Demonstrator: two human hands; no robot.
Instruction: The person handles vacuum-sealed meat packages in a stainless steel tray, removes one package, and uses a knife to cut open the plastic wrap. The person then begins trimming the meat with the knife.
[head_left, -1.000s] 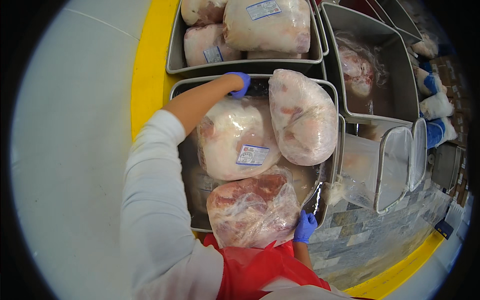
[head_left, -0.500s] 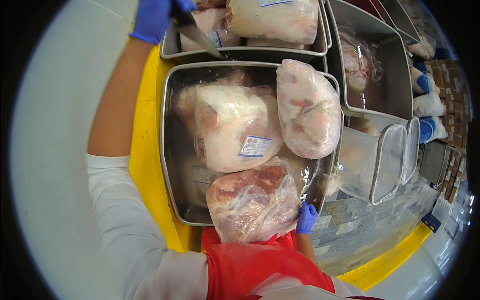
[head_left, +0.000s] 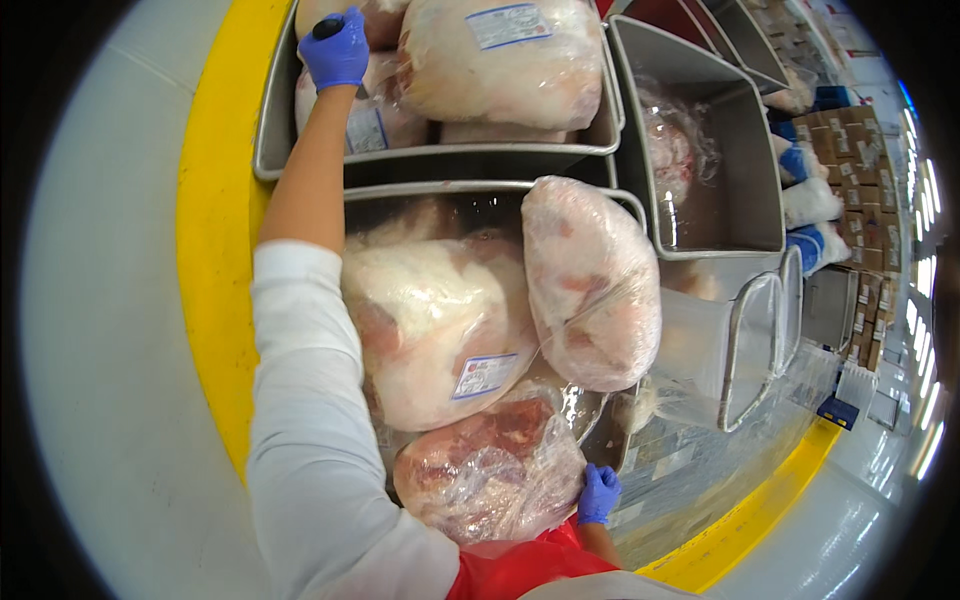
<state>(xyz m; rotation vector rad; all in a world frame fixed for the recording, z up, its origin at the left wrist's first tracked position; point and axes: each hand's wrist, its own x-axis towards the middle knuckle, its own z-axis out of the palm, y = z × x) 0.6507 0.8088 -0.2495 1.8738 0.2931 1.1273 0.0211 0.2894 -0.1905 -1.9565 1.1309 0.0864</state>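
Note:
My left hand [head_left: 337, 52], in a blue glove, is closed round a knife [head_left: 327, 27]. The black handle end sticks up from the fist and most of the blade is hidden. The fist is over the far metal tub, above wrapped meat pieces [head_left: 380, 110]. My right hand [head_left: 600, 494], also gloved in blue, is low at the right edge of a plastic-wrapped red meat cut [head_left: 490, 455]. Its fingers are curled on the wrap there. Beyond that cut sit a big pale labelled meat piece [head_left: 440, 320] and a wrapped oval piece [head_left: 590, 290] lying across the near tub's right side.
Another metal tub [head_left: 725, 150] at the right contains a smaller bagged meat piece. Nearer stand lined racks [head_left: 745, 330] with clear plastic. A yellow edge [head_left: 215, 200] runs along the left. Stacked brown boxes [head_left: 850, 150] are far right.
My left hand with the knife has come over the far tub, and the blade has turned mostly out of sight. The view has shifted. My right hand stays at the red cut's edge.

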